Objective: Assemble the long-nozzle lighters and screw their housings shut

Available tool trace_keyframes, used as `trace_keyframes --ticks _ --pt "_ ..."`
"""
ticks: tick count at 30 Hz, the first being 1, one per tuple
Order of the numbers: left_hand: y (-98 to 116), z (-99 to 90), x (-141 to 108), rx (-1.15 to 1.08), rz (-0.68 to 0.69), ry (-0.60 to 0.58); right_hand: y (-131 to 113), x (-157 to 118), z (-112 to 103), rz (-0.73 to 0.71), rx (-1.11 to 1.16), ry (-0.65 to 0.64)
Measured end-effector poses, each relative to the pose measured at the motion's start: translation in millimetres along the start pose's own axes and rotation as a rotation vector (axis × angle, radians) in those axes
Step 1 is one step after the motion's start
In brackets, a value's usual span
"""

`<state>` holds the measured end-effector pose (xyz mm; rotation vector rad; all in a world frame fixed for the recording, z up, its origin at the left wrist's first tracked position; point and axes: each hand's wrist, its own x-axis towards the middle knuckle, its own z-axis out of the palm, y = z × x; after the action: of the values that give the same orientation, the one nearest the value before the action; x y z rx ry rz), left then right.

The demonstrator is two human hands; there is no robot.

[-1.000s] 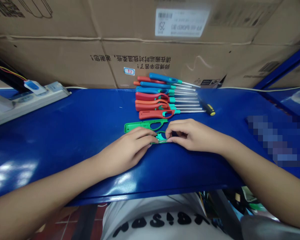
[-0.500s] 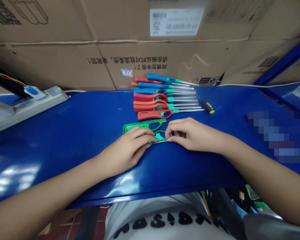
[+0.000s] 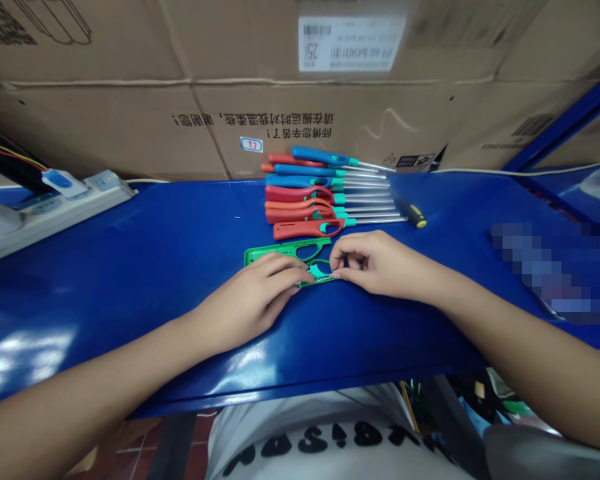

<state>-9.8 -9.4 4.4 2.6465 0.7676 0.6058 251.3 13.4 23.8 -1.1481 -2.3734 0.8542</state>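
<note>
Two green plastic handle halves lie on the blue table. The upper green half (image 3: 270,253) shows its hollow inside. The lower green half (image 3: 323,280), with a turquoise trigger (image 3: 320,271) in it, is partly hidden under my fingers. My left hand (image 3: 267,287) has its fingers closed on the left part of the lower half. At its right end, my right hand (image 3: 375,263) pinches with thumb and index finger; what sits between those fingertips is too small to name. Just beyond are several finished-looking lighters (image 3: 305,230) in red, orange and blue with metal tubes.
A yellow and black screwdriver (image 3: 417,217) lies right of the lighters. A white power strip (image 3: 60,213) is at the left. Cardboard boxes (image 3: 130,133) stand along the back edge of the blue table (image 3: 180,233). A blurred-out object lies at the right.
My right hand's fingertips have shifted slightly at the right end of the lower green half. My left hand keeps its place on it.
</note>
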Motion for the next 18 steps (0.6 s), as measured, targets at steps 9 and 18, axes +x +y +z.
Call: trace_keyframes --ticks 9,18 --pt "-1.1 1.8 -0.6 0.039 0.026 0.014 1.8 -2.6 -1.3 -0.082 -0.057 -0.043" --pt "-1.3 0.8 -2.2 0.069 0.016 -0.008 5.9 -3.6 -8.2 -0.268 -0.174 -0.063"
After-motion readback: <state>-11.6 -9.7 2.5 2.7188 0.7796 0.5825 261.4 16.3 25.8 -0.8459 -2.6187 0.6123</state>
